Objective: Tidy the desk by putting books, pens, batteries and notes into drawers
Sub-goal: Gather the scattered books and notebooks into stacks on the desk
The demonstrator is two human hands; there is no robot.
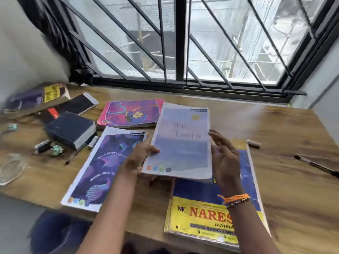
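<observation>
My left hand [139,158] grips the left edge of a pale blue notebook [180,143], lifted above the wooden desk [293,143]. My right hand [226,158] is beside the notebook's right edge with fingers spread, holding nothing. Under my hands lie a purple notebook [97,171] and a blue and yellow book [205,213] printed "NARES". A pink and purple notebook [128,112] lies further back. At the left are a thick dark book [71,128], a black notebook [77,105] and a purple and yellow book [34,98]. A black pen [315,165] lies at the right.
Small items, among them a marker [254,143] and what look like batteries [93,141], are scattered on the desk. A clear glass dish [10,169] sits at the left edge. A barred window [180,43] runs along the desk's back. A blue object [55,233] is below the front edge.
</observation>
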